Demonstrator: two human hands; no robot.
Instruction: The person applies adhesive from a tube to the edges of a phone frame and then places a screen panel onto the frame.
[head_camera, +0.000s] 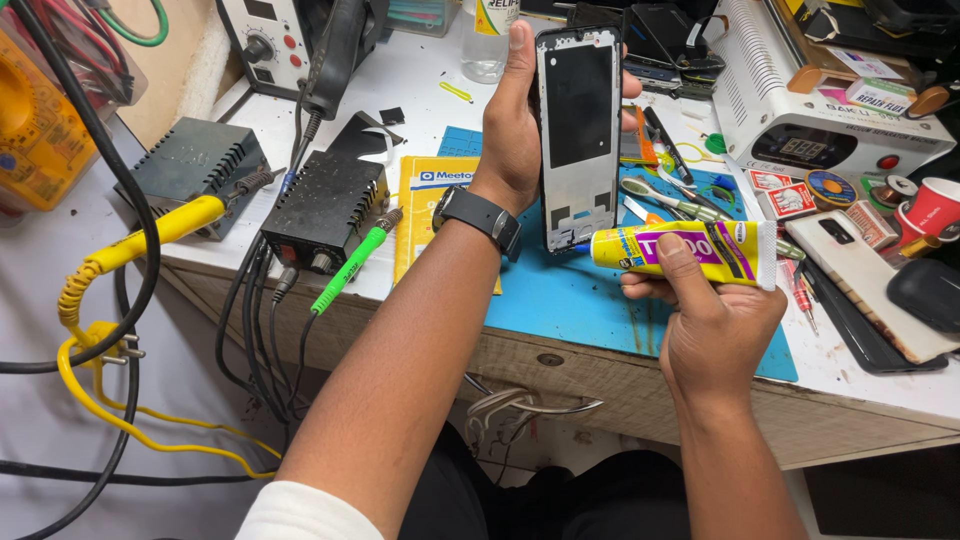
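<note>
My left hand (512, 130) holds a bare phone frame (579, 135) upright above the workbench, its inner side toward me; a black watch sits on that wrist. My right hand (705, 315) grips a yellow and purple glue tube (685, 250), held sideways. The tube's nozzle points left and touches the lower edge of the phone frame. Both hands hover over a blue work mat (590, 300).
Two black soldering stations (322, 208) with yellow and green irons stand at left, with cables hanging off the bench edge. A white machine (820, 110) sits at back right. Tweezers, screwdrivers, small boxes, a red cup (935, 205) and phones (870, 280) crowd the right side.
</note>
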